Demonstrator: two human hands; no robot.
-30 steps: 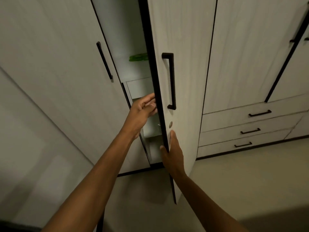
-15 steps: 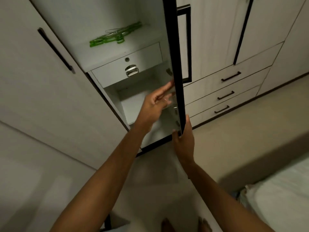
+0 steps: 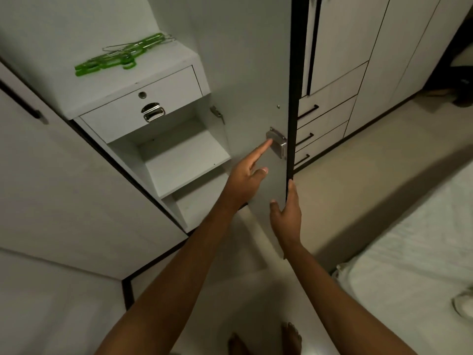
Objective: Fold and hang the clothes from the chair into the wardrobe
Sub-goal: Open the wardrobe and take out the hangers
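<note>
The wardrobe door (image 3: 250, 73) stands wide open, its inner face towards me. My right hand (image 3: 286, 216) grips the door's black lower edge, thumb on the inner face and fingers round the outside. My left hand (image 3: 245, 180) reaches out with the index finger straight, its tip touching the metal lock box (image 3: 277, 144) on the inside of the door. Inside the wardrobe, green plastic hangers (image 3: 120, 56) and thin wire ones lie on top of a locked drawer (image 3: 143, 106). Neither clothes nor a chair are in view.
Below the drawer are white shelves (image 3: 184, 160). A shut wardrobe door (image 3: 64, 188) is on the left; more doors and three drawers with black handles (image 3: 322, 124) are on the right. A bed with a pale sheet (image 3: 409, 252) lies at right. My bare feet (image 3: 290, 336) stand on the floor.
The door has swung further open and my view has dropped and turned right. My left hand moved from the door's edge to the lock box; my right hand stayed on the lower edge.
</note>
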